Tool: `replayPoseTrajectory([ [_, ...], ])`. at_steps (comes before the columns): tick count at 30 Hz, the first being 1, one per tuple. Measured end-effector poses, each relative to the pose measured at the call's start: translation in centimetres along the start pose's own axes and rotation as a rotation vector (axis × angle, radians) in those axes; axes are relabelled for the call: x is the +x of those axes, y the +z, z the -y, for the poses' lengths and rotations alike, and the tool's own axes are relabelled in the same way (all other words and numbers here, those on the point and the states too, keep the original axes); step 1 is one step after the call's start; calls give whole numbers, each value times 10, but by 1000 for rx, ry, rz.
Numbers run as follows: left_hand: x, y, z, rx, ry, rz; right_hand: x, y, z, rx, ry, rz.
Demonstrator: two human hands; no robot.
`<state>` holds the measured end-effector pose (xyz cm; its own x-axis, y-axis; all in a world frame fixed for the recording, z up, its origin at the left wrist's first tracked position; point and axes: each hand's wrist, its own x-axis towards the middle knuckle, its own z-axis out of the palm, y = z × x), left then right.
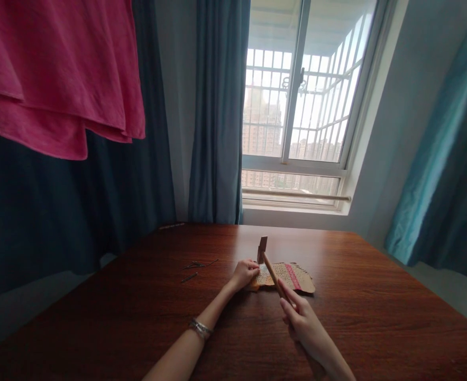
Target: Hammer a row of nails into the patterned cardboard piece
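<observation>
My right hand (300, 313) is wrapped round the wooden handle of a hammer (273, 271). The hammer's head is up, just above the fingertips of my left hand (246, 274). Those fingers are pinched together on what looks like a thin nail, mostly hidden by the fingers and the hammer head. Under the hammer, a piece of cardboard (305, 279) lies flat on the table, with many small dark dots and a pink-red printed band. My left hand rests at its left end. Several loose dark nails (195, 265) lie on the table to the left.
The brown wooden table (138, 317) spreads out in front of me. A barred window (292, 106) and blue curtains (217, 116) stand behind it. At the upper left hangs a pink cloth (58, 74). Another curtain (427, 174) is at the right.
</observation>
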<state>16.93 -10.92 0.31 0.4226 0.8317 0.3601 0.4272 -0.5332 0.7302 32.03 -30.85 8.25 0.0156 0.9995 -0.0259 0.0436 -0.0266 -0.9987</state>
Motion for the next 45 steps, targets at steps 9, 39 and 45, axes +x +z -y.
replayPoseTrajectory([
  [9, 0, -1, 1, -34, 1, -8, 1, 1, 5, -6, -26, -23],
  [39, 2, 3, 10, -1, -15, -14, -4, 2, 1, 54, 64, 4],
  [45, 2, 2, 8, -1, -15, -21, -6, 6, 3, 78, 67, -13],
])
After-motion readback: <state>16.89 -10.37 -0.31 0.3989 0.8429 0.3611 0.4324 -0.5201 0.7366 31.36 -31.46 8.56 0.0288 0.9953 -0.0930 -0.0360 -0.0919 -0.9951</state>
